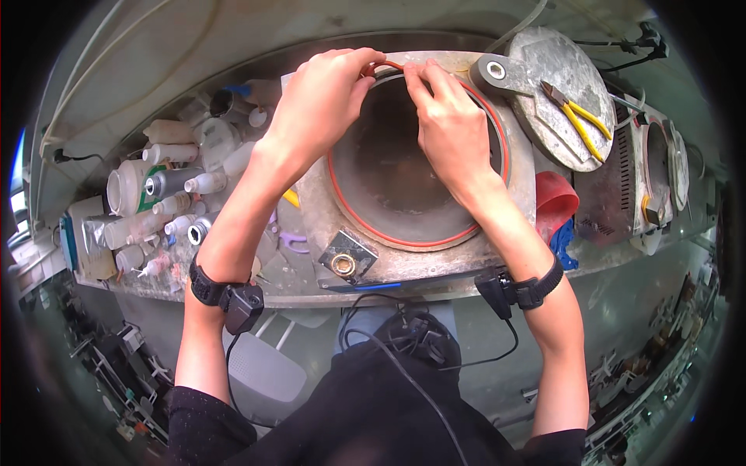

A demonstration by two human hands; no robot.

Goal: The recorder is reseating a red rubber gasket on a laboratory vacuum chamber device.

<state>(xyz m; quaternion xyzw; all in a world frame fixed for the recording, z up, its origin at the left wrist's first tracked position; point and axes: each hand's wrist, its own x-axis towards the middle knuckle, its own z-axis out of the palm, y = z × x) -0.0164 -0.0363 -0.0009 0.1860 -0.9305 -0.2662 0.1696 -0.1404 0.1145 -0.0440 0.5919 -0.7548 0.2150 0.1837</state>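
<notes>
A red rubber sealing ring (pixel 506 147) runs round the rim of a round, dark chamber (pixel 400 175) in a worn metal machine (pixel 312 194). At the far side of the rim, my left hand (pixel 330 89) is closed on the ring, with a short length raised between its fingers. Close beside it, my right hand (pixel 454 116) pinches the same ring with its fingertips. The swung-aside round lid (pixel 536 54) is at the far right of the opening. On it rest cutting pliers (pixel 579 124) with yellow handles.
Several plastic bottles (pixel 171 153) and tubs crowd the bench on the left. A red curved piece (pixel 554 203) and a blue cloth (pixel 563 242) lie right of the machine. A second machine (pixel 614 182) stands farther right. A black square part (pixel 347 256) sits at the near left corner.
</notes>
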